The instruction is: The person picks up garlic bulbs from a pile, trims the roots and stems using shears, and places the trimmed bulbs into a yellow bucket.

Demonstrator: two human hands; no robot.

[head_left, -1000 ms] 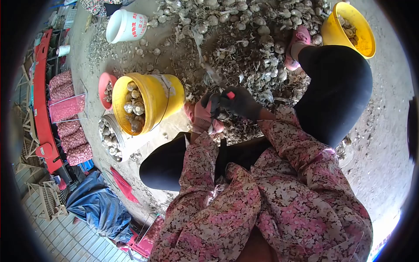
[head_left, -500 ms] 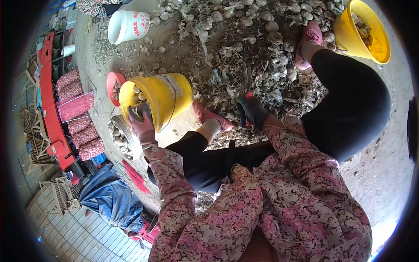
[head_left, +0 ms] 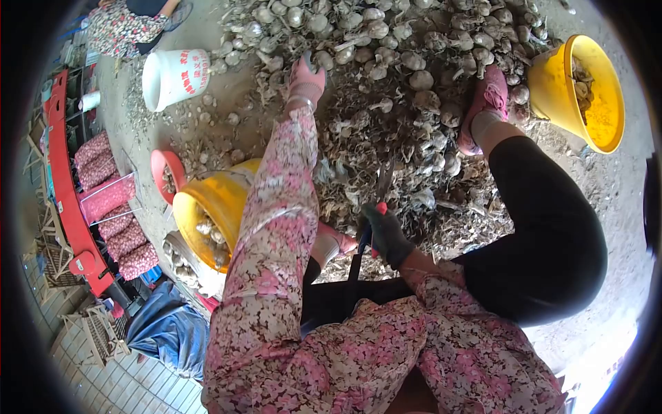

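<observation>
Away from the yellow bucket (head_left: 184,219), the left hand (head_left: 305,79) now reaches to the garlic (head_left: 376,30) heaped on the ground, fingers parted; the right hand (head_left: 388,236) grips a red-handled tool (head_left: 381,207) near the left foot (head_left: 339,239).

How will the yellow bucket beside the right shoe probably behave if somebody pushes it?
The yellow bucket looks stiff: its wall keeps a smooth, round shape. It is probably not very heavy for its size, as much bare inner wall shows around the garlic. The garlic lies loose, so it might shift or roll inside.
</observation>
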